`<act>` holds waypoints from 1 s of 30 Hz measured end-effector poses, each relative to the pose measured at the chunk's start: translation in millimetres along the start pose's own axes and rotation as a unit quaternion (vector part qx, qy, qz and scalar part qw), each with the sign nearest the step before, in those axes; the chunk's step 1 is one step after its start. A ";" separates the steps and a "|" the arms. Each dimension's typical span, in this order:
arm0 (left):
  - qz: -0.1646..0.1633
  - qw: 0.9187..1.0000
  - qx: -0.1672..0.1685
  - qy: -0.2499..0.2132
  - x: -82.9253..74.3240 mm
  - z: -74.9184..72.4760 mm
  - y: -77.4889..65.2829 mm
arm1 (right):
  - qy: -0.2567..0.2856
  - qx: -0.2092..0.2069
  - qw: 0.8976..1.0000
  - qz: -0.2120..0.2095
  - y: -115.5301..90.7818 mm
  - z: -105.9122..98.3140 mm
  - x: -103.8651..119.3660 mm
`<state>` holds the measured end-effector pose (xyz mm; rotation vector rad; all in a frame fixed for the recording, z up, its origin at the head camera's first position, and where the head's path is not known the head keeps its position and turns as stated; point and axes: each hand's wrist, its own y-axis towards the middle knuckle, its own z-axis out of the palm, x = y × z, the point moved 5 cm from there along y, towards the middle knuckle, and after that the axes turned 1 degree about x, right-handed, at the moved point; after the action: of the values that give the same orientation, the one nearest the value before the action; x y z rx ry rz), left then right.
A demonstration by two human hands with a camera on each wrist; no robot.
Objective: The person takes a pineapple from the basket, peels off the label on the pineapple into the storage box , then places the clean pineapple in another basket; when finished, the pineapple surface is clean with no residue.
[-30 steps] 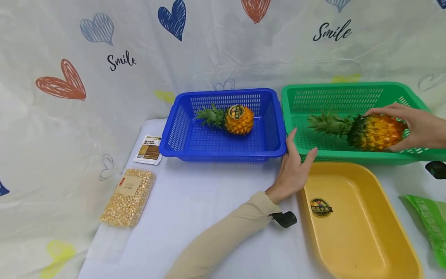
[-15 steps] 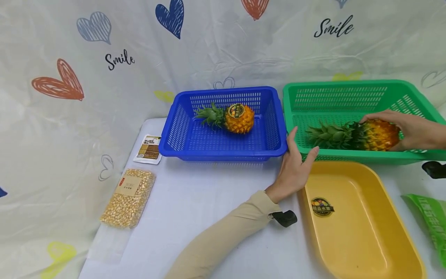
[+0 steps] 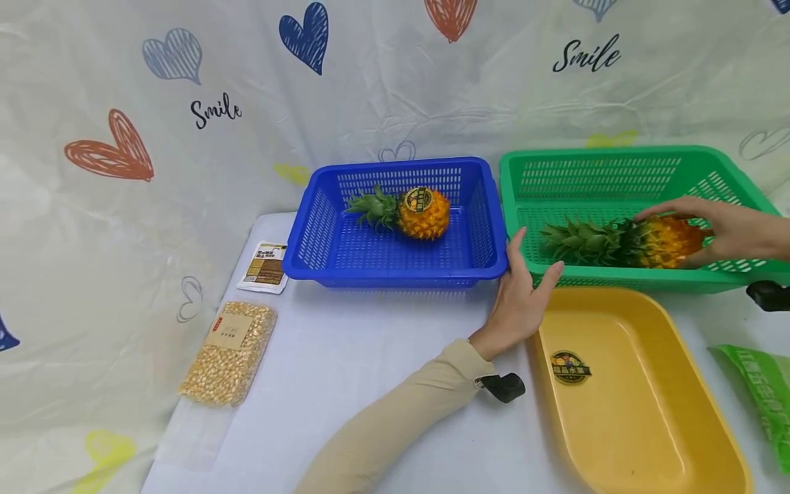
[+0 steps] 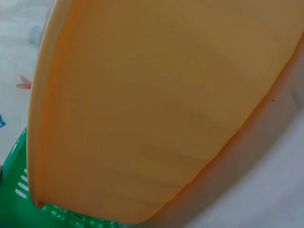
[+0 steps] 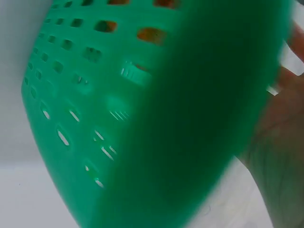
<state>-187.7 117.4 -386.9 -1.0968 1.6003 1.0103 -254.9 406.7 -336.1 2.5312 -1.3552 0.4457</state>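
Note:
In the head view a small pineapple [image 3: 663, 241] lies on its side in the green basket [image 3: 617, 278], its leafy crown pointing left. My right hand [image 3: 719, 230] holds its orange end, fingers over the back and thumb at the front. The right wrist view has this hand [image 5: 285, 118] behind the basket wall [image 5: 71, 95]. My left hand [image 3: 518, 302] has its fingers extended to the front right corner of the blue basket [image 3: 395, 273], with the thumb spread toward the green one. Another pineapple [image 3: 426, 216], bearing a round label, rests in the blue basket.
A yellow tray [image 3: 623, 398] with a round label inside stands in front of the green basket; its outer wall [image 4: 156, 104] fills the left wrist view. Flat green package [image 3: 762, 391] at right. A bag of corn kernels [image 3: 225, 357] and a small packet [image 3: 265, 266] lie left.
My right hand has lowered the pineapple into the green basket and shifted slightly left. The left hand stays at the blue basket's corner.

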 end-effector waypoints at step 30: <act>0.013 1.000 0.004 0.005 0.5 0.0 1.5 | 0.003 0.017 0.999 0.027 -6.2 6.0 -6.6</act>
<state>-189.2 117.7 -387.2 -1.0796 1.6284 1.0167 -252.3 413.0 -344.5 2.5235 -1.4292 0.4900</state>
